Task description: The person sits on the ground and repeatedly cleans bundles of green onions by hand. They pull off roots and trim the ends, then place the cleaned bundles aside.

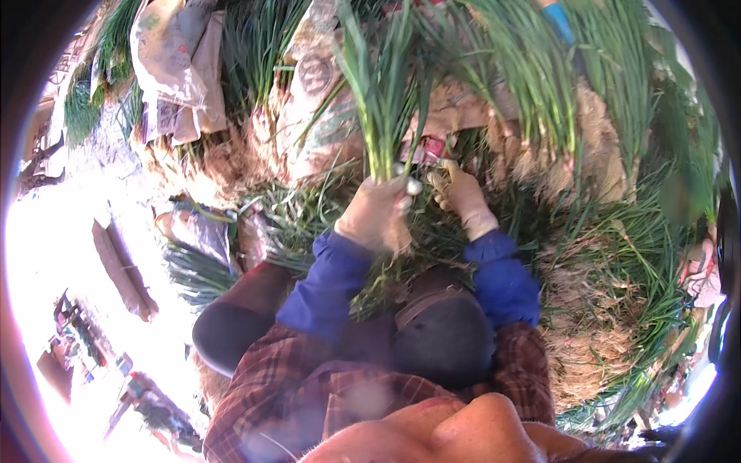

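Note:
My left hand (376,211), in a pale glove, is closed around the lower stems of a bunch of long green leafy plants (379,116) that look like green onions or garlic. White bulb ends show by its fingers, and pale roots hang below the fist. Just to the right, my right hand (461,194), gloved too, has its fingers bent near a leaf end; whether it grips anything is not clear. Behind it lies a small red and white object (431,147). Loose green leaves (307,217) lie under and around both hands.
Rooted bundles of green plants (538,110) stand along the far side, with printed sacks (318,116) among them. A pile of plants with tan roots (590,347) lies at the right. Brown strips (121,269) rest on the bright ground at the left.

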Motion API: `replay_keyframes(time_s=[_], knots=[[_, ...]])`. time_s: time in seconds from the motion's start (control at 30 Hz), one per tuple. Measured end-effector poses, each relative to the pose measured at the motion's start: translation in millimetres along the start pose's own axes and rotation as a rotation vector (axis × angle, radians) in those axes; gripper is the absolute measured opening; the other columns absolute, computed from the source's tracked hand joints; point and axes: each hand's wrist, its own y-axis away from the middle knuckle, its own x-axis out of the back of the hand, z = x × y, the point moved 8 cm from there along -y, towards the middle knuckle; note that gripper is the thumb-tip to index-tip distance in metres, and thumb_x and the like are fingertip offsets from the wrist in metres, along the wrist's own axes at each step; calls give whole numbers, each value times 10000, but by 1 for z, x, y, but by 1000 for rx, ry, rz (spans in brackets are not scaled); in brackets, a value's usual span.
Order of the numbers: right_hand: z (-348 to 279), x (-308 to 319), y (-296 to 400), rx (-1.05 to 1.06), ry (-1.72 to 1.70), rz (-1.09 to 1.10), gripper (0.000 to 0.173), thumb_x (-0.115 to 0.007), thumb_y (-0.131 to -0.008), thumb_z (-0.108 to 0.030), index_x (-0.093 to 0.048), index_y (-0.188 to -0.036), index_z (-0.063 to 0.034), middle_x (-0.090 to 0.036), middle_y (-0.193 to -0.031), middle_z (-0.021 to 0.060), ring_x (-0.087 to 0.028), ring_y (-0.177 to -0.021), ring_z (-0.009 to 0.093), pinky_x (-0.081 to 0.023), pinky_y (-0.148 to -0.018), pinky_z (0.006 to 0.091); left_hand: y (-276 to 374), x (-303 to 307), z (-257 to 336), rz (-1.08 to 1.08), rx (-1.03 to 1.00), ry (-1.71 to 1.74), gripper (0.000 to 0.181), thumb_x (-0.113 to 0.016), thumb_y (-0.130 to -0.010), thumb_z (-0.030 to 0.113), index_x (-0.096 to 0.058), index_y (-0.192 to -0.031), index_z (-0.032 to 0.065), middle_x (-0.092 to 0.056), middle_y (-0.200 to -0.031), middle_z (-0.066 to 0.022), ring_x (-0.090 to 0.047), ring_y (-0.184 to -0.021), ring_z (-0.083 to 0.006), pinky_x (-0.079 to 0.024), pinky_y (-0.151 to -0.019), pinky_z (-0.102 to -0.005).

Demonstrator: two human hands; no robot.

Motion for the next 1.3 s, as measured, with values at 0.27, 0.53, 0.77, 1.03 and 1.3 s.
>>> replay_keyframes(time_s=[0.27, 0.53, 0.77, 1.03, 1.3], knots=[[-94, -8, 13, 440, -765, -79, 270, -585, -961, -317, -620, -872, -65, -595, -740, 70, -539, -669, 105, -445, -625, 284, -1, -4, -20, -432, 116, 549, 217, -584, -943, 155, -537, -1063, -21, -501, -751, -18, -427, -603, -90, -386, -544, -223], [-86, 44, 57, 619, 161, 770, 247, -544, -956, -234, -614, -772, -85, -627, -646, 57, -598, -583, 160, -469, -565, 332, -7, -24, -24, -64, -29, 45, 100, -557, -966, 105, -545, -1053, 58, -629, -859, -85, -500, -606, -118, -419, -543, -248], [24, 92, 36, 238, -23, 438, 236, -547, -949, -244, -687, -850, -82, -673, -705, 52, -650, -592, 181, -526, -530, 367, -5, -23, 8, -51, -57, -202, 245, -568, -975, 136, -545, -1196, 33, -675, -888, -113, -607, -653, -153, -501, -594, -247], [-99, 40, 73, 555, 439, 331, 473, -654, -875, -360, -503, -1293, -197, -674, -777, 38, -663, -643, 238, -527, -590, 368, -31, 39, -49, 33, 188, -425, 189, -555, -981, 140, -561, -1120, 13, -656, -825, -105, -667, -691, -213, -582, -649, -346], [-87, 38, 5, 618, 795, 618, 164, -538, -948, -299, -518, -962, -136, -643, -727, 72, -655, -677, 280, -500, -578, 456, -15, 14, -59, 56, 171, -681, 123, -550, -974, 190, -511, -962, 73, -528, -716, -3, -493, -579, -108, -412, -520, -254]])
